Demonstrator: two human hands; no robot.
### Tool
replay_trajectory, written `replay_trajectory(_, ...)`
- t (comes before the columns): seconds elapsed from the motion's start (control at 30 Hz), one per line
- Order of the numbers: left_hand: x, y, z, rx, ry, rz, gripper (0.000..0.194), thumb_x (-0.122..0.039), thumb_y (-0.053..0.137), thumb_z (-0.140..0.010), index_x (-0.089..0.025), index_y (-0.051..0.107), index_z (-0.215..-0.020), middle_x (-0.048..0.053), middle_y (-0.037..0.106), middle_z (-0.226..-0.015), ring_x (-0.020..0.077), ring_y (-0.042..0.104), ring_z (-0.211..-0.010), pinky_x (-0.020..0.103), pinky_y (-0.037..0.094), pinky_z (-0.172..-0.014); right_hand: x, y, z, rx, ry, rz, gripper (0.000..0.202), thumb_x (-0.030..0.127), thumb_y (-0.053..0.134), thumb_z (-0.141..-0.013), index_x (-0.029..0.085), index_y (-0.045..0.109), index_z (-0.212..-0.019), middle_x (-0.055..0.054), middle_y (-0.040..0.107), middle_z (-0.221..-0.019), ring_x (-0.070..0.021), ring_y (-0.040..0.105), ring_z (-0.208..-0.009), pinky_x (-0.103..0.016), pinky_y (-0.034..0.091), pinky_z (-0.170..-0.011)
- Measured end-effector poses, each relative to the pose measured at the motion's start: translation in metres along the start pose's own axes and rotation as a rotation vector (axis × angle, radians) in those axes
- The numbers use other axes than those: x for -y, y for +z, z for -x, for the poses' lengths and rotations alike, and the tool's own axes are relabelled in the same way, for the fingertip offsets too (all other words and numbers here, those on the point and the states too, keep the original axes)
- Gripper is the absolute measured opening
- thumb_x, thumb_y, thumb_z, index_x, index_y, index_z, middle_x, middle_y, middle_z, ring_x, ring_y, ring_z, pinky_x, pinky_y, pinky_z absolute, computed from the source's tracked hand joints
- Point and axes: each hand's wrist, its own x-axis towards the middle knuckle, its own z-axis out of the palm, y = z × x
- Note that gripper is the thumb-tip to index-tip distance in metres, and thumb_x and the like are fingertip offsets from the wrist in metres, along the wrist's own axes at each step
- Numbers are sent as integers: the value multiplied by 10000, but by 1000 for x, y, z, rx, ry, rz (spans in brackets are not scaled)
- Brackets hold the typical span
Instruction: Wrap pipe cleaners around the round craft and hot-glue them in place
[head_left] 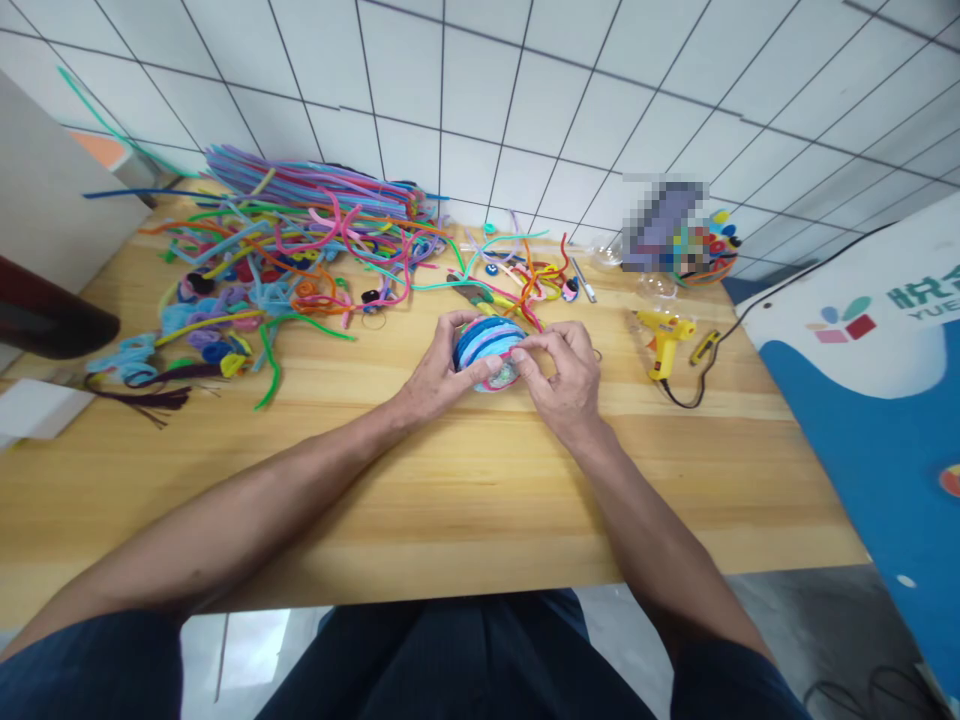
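Between my hands, over the middle of the table, is a ball wrapped in bands of blue and light blue pipe cleaner (487,338). A patch of its lower right side looks clear or silvery. My left hand (442,368) is closed around the ball's left side, thumb across its front. At the ball's right side my right hand (562,375) pinches a pink pipe cleaner (507,354) that lies against the surface. The pinched end is mostly hidden by the fingertips.
A tangled heap of coloured pipe cleaners (300,260) covers the back left, below a straight bundle (315,185). A yellow glue gun (666,340) with a black cord and a yellow cutter (704,347) lie right. A pen (583,280) lies behind. A tiled wall (487,90) bounds the table.
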Motion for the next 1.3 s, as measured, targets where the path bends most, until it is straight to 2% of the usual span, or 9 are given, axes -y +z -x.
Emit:
replay_trajectory(0.17, 2, -4, 0, 25, 21, -59, 847, -782, 820, -957, -271, 451, -1521, 162, 605, -1583, 367, 654, -1497, 556, 598, -1250, 1, 1, -1, -7, 2, -3, 120, 354, 733, -1086, 275, 778, -1007, -63, 707, -996, -272, 701, -985, -456, 622, -907)
replay_trajectory(0.43, 0, -3, -2, 76, 24, -18, 793, -700, 828, -991, -265, 447, -1534, 165, 628, -1579, 362, 669, -1495, 547, 601, -1252, 1, 0, -2, -5, 32, -20, 102, 343, 753, -1062, 275, 736, -987, -52, 738, -985, -261, 707, -946, -448, 634, -895)
replay_trajectory(0.63, 4, -6, -2, 103, 21, -49, 902, -748, 841, -950, -251, 417, -1572, 197, 591, -1621, 380, 655, -1510, 564, 600, -1260, 1, 1, -2, -39, 13, -25, 96, 330, 753, -1052, 280, 722, -976, -44, 749, -968, -251, 710, -920, -429, 643, -867)
replay_trajectory(0.77, 5, -6, -1, 116, 49, -58, 884, -694, 866, -953, -266, 419, -1583, 182, 606, -1607, 365, 674, -1483, 556, 615, -1242, 0, 2, -2, -22, 46, -19, 99, 329, 743, -1050, 285, 717, -966, -46, 758, -959, -253, 715, -917, -425, 649, -853)
replay_trajectory(0.9, 2, -4, 0, 96, 24, -40, 867, -675, 867, -965, -260, 427, -1586, 185, 614, -1603, 372, 674, -1489, 576, 607, -1242, -2, 1, -3, -13, 92, -50, 76, 335, 756, -1036, 280, 719, -997, -44, 773, -979, -252, 716, -919, -427, 653, -863)
replay_trajectory(1.13, 4, -1, 0, 36, 27, -65, 979, -749, 870, -925, -251, 426, -1641, 222, 514, -1734, 409, 566, -1624, 642, 478, -1375, 1, 1, -2, -18, 59, -59, 68, 315, 769, -1036, 274, 742, -990, -48, 754, -975, -252, 713, -929, -427, 645, -864)
replay_trajectory(1.3, 2, -4, -1, -15, 83, -186, 863, -773, 815, -963, -261, 539, -1600, 177, 599, -1646, 384, 576, -1595, 605, 471, -1377, 1, 0, -2, -9, -2, -32, 57, 327, 804, -1006, 283, 773, -988, -68, 731, -1031, -286, 721, -1032, -474, 645, -934)
